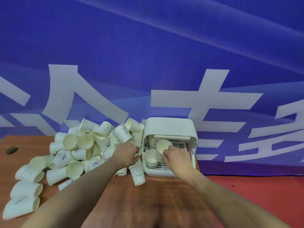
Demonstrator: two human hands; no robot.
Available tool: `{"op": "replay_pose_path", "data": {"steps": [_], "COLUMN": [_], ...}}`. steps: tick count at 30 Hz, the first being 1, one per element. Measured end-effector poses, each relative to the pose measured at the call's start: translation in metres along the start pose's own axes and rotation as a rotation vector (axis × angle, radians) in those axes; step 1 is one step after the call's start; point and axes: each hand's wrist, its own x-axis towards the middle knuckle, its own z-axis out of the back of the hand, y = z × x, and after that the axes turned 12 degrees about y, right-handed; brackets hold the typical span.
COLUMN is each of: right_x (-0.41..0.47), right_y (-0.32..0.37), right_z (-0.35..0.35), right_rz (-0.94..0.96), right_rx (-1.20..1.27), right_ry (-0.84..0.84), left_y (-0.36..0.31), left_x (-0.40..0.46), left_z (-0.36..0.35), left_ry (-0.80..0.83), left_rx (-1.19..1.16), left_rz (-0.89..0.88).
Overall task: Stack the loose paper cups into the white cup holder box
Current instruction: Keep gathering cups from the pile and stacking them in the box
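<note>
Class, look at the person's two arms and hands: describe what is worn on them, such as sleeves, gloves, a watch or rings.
Nothing is worn that shows. Both forearms are bare from the bottom edge of the picture up to the wrists, with no sleeve in view. The left hand and right hand have no gloves, and no watch, bracelet or ring is visible.

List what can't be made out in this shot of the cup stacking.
- Left hand, head view: its fingertips sit behind the pile of cups, so whether it grips one is unclear.
- White box: the back stack of cups is half hidden by the lid and the cup in the right hand; no count possible.
- Small print on most cups: too small to read.
- Forearms: cut off by the bottom edge.
</note>
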Motion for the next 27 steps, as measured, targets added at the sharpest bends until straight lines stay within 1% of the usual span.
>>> {"op": "replay_pose_path", "data": {"steps": [2, 10, 17, 21, 24, 25, 27], "right_x": [0.004, 0.020, 0.034, 0.041, 0.047, 0.047, 0.045], "right_y": [0.007, 0.025, 0.026, 0.026, 0.026, 0.026, 0.026], "right_z": [-0.001, -0.014, -0.039, -0.050, -0.054, -0.055, -0.053], "right_rz": [0.008, 0.001, -0.009, -0.006, -0.010, -0.010, 0.029], "right_rx": [-0.021, -0.075, -0.079, -0.108, -0.130, -0.126, -0.108], "right_ry": [-0.011, 0.040, 0.186, 0.231, 0.215, 0.237, 0.231], "left_y": [0.004, 0.025, 0.035, 0.039, 0.042, 0.042, 0.041], "left_x": [-0.005, -0.012, -0.005, -0.001, 0.003, 0.004, 0.005], "left_z": [-0.004, -0.016, -0.031, -0.037, -0.042, -0.043, -0.045], "left_ry": [-0.002, 0.004, 0.041, 0.075, 0.081, 0.081, 0.080], "left_rx": [-0.008, -0.025, -0.032, -0.032, -0.037, -0.040, -0.041], "left_rz": [0.007, 0.022, 0.032, 0.038, 0.044, 0.043, 0.040]}}
